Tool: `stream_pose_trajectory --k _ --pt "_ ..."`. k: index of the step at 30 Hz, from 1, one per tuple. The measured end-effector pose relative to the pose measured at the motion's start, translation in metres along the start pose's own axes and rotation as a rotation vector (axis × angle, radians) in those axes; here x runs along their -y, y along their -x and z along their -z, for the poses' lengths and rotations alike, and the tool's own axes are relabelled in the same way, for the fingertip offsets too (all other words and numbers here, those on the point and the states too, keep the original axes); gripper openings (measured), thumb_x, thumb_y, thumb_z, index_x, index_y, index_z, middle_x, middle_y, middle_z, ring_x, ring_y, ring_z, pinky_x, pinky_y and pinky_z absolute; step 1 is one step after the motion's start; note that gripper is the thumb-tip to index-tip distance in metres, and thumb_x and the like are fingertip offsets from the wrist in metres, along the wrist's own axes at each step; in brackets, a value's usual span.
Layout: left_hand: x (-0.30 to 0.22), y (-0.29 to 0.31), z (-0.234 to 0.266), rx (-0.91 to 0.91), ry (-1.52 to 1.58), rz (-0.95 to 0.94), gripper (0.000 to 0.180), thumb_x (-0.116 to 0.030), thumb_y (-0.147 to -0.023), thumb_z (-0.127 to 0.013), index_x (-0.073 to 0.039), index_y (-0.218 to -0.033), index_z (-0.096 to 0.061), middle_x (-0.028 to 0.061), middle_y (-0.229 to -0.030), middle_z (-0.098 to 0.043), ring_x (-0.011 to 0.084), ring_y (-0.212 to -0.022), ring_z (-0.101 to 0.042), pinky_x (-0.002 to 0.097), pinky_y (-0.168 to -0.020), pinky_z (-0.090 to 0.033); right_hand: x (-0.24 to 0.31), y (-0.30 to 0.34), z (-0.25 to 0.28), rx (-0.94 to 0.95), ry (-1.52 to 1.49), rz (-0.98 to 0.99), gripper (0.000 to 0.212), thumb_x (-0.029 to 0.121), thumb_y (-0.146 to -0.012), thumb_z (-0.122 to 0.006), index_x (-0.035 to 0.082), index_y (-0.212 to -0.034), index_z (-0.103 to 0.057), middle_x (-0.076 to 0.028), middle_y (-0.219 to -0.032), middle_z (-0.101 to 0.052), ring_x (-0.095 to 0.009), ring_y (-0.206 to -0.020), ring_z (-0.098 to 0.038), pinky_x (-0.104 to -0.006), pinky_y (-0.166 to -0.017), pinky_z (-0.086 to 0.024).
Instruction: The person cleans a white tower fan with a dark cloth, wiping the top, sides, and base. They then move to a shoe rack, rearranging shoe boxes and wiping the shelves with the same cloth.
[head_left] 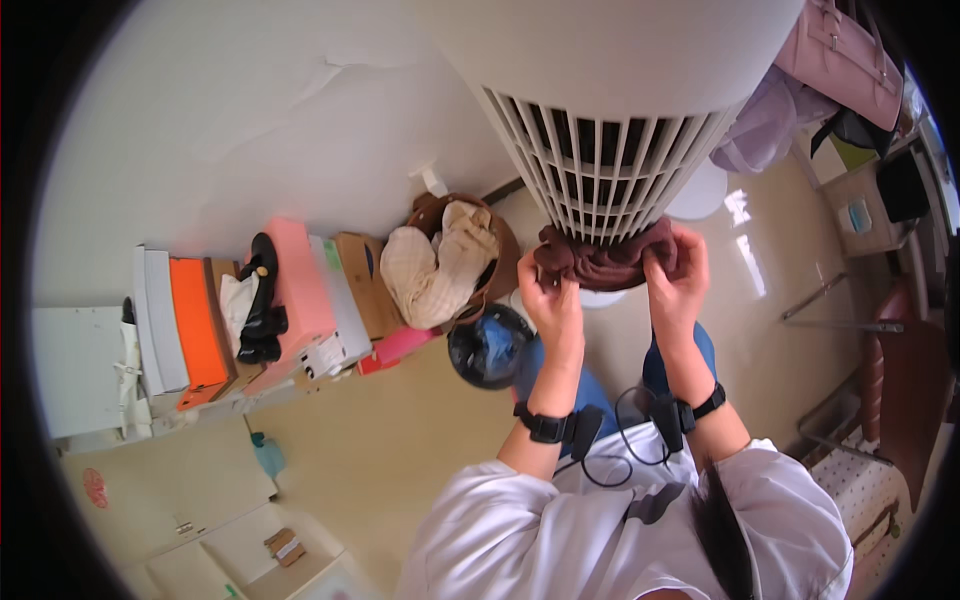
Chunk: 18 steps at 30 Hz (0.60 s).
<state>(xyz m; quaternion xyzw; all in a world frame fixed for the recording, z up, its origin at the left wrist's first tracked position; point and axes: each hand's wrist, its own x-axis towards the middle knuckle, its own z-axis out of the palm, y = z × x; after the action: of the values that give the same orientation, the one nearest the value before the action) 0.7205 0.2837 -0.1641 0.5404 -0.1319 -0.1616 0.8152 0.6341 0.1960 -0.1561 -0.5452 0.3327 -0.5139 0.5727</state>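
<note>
A dark brown cloth [607,266] is bunched up against the lower end of the slatted grille on a tall white tower-shaped appliance [620,60]. My left hand [552,305] grips the cloth's left side, thumb in front and fingers curled around behind. On the other side, my right hand [680,280] pinches the cloth the same way, thumb towards me. Folds of fabric hang between the two hands and hide the bottom of the grille. Each wrist wears a black strap with a small black box and a cable.
To the left, shoe boxes [200,320] stand in a row by the wall with black shoes [260,300]. Beside them are a brown basket [508,245] with a checked cushion [425,270] and a black bin [480,352]. Pink bags [845,65] hang at right, above a desk [865,215].
</note>
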Motion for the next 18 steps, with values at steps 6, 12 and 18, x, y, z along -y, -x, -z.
stream_pose_trajectory --k 6,12,18 --pt "0.037 -0.009 0.020 0.093 -0.010 -0.262 0.027 0.003 -0.090 -0.058 -0.001 -0.116 -0.050 0.0046 -0.113 -0.057 0.0136 -0.106 -0.053 0.0283 -0.096 -0.041 -0.031 -0.001 0.001 0.068 0.032 0.384 0.031 -0.011 -0.076 -0.062 0.001 -0.104 -0.056 -0.005 -0.101 -0.052 -0.013 -0.090 -0.052 -0.0222 -0.077 -0.044" --pt "0.046 0.005 0.021 0.115 0.008 -0.266 0.024 0.000 -0.090 -0.058 0.001 -0.114 -0.054 0.0066 -0.107 -0.058 0.0145 -0.101 -0.055 0.0288 -0.092 -0.044 -0.037 0.029 0.025 0.080 0.109 0.238 0.025 0.003 -0.079 -0.069 0.000 -0.102 -0.062 -0.007 -0.093 -0.058 -0.015 -0.082 -0.058 -0.0268 -0.073 -0.047" --pt "-0.019 0.020 0.011 0.137 0.127 -0.422 0.029 -0.003 -0.090 -0.064 0.001 -0.117 -0.052 0.0073 -0.113 -0.056 0.0159 -0.106 -0.053 0.0302 -0.094 -0.045 0.035 0.045 0.024 0.105 0.041 0.553 0.042 0.011 -0.076 -0.073 0.001 -0.116 -0.063 -0.011 -0.104 -0.059 -0.019 -0.093 -0.063 -0.0294 -0.078 -0.052"
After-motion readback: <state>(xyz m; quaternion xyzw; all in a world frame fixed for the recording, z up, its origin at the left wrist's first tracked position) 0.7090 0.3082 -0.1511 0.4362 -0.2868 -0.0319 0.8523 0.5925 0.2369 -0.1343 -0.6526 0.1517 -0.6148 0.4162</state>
